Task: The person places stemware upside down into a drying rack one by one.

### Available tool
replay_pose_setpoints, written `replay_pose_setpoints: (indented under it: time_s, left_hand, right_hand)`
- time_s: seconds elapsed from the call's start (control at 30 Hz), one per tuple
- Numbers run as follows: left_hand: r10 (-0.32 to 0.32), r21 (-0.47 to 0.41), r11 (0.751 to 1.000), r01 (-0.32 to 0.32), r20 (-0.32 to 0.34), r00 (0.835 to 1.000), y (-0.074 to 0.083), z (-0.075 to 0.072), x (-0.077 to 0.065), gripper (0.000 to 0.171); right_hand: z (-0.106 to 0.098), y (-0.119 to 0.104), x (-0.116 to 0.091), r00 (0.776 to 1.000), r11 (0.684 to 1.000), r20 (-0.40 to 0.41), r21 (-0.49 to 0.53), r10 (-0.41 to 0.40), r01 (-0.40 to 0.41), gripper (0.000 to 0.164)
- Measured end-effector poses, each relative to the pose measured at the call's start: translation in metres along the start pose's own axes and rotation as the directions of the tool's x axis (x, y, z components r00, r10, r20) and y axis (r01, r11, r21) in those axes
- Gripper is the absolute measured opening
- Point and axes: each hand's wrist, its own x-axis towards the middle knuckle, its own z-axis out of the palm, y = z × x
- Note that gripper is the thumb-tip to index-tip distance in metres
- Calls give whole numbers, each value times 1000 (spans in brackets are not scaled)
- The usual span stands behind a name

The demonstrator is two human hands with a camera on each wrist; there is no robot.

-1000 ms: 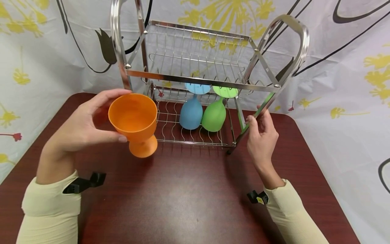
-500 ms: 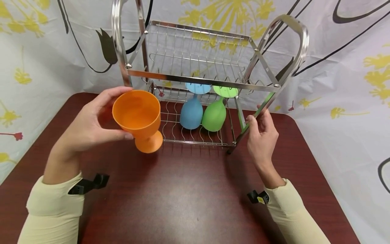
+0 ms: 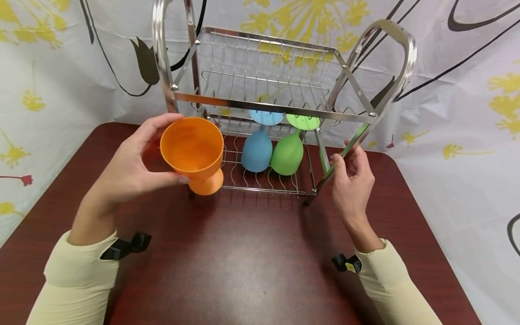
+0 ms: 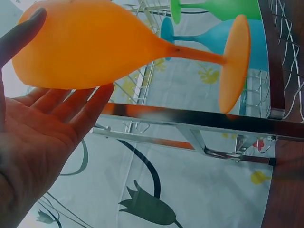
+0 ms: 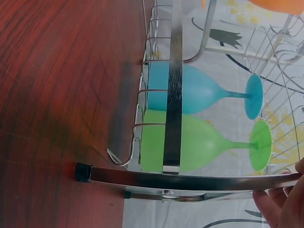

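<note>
My left hand [image 3: 136,164] grips an orange wine glass [image 3: 192,146] by its bowl, thumb in front and fingers behind. The glass is upright, mouth up, in front of the left end of a metal dish rack [image 3: 270,107]. In the left wrist view the orange glass [image 4: 95,45] shows its stem and round foot. With thumb and fingers my right hand [image 3: 353,183] holds the rack's right front leg. A blue wine glass [image 3: 257,151] and a green wine glass [image 3: 287,154] stand upside down side by side on the lower tier, feet up under the upper tier.
The upper wire tier [image 3: 264,67] spans the rack between two curved side frames. A dark red-brown table [image 3: 243,253] lies under the rack. Behind hangs a white sheet [image 3: 459,113] with yellow flowers and dark tulips.
My left hand has carried the orange wine glass to the right and slightly up, closer to the rack's lower tier. My right hand keeps its hold on the rack leg.
</note>
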Motion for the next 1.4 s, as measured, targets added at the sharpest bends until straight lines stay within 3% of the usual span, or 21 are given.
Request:
replay_pose_setpoints:
  time_s: [0.27, 0.43, 0.57, 0.77, 0.93, 1.07, 1.2, 1.4]
  left_hand:
    - [14, 33, 999, -13, -23, 1000, 4, 7, 1, 100]
    - [5, 44, 999, -5, -11, 1000, 5, 10, 0, 99]
    - [-11, 47, 999, 11, -6, 1000, 6, 13, 0, 98]
    - [26, 46, 999, -26, -6, 1000, 4, 18, 2, 99]
    - [69, 56, 996, -69, 12, 998, 2, 22, 5, 99]
    - [82, 60, 995, -83, 31, 996, 0, 26, 6, 97]
    - [87, 103, 990, -93, 58, 995, -2, 29, 7, 95]
    - [95, 171, 980, -106, 69, 993, -1, 31, 8, 94]
  right_hand:
    - [1, -2, -2, 999, 1000, -17, -3, 31, -31, 34]
    - [5, -13, -6, 994, 999, -107, -25, 33, -36, 50]
    - [10, -25, -9, 978, 999, -205, 6, -46, 49, 51]
    - [14, -42, -15, 929, 968, -281, -1, -242, 252, 30]
    - [16, -46, -19, 921, 939, -200, 23, -333, 344, 22]
    - [19, -49, -23, 930, 934, -107, 27, -350, 355, 17]
    - [22, -49, -25, 925, 926, -45, 9, -377, 378, 13]
    - [23, -30, -25, 933, 933, 25, 12, -360, 360, 14]
